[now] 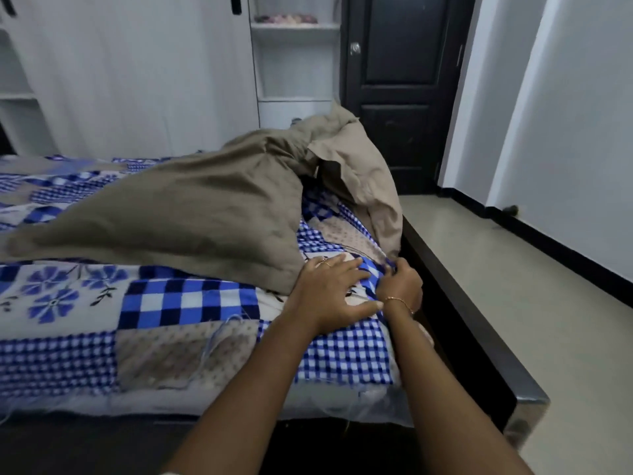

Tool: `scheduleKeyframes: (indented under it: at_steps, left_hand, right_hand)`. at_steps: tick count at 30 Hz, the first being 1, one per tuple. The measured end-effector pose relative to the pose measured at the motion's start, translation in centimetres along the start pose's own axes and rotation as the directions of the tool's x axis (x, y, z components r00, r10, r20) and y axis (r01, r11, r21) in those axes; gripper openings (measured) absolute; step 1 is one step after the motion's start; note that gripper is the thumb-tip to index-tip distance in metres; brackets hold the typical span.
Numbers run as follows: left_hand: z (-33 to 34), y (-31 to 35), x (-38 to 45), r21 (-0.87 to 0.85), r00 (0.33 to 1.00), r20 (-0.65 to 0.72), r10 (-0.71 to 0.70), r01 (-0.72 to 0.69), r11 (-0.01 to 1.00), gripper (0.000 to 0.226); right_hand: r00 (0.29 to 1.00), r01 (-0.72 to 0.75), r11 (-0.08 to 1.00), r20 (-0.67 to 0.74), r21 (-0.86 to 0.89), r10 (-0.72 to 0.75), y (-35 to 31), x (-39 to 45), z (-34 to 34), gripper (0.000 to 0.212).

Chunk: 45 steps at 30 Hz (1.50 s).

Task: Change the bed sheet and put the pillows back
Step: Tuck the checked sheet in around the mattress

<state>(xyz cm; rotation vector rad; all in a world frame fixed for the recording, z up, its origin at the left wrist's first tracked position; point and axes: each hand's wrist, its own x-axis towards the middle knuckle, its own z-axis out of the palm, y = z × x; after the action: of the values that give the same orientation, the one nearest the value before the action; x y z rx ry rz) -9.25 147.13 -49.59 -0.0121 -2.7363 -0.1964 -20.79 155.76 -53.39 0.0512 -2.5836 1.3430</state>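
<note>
A blue, white and beige patchwork bed sheet (pixel 191 303) covers the mattress. A crumpled tan sheet (pixel 191 207) lies bunched over its middle and trails down at the right edge. My left hand (pixel 329 289) rests flat with spread fingers on the patchwork sheet near the right side of the bed. Just to its right, my right hand (pixel 400 286), with a thin bracelet on the wrist, pinches the patchwork sheet's edge at the mattress side, next to the hanging end of the tan sheet. No pillows are in view.
The dark wooden bed frame (pixel 479 337) runs along the right side and the near end. Beyond it lies pale floor (pixel 534 303) and a white wall with a black skirting. A dark door (pixel 400 90) and white shelves (pixel 294 63) stand behind the bed.
</note>
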Motion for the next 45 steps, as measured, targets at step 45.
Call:
scheduleKeyframes:
  at_steps: [45]
  left_hand:
    - [5.8, 3.4, -14.6, 0.233, 0.84, -0.498, 0.215, -0.109, 0.966, 0.03]
  right_hand:
    - [0.741, 0.65, 0.728, 0.031, 0.218, -0.67, 5.9, -12.6, -4.4, 0.048]
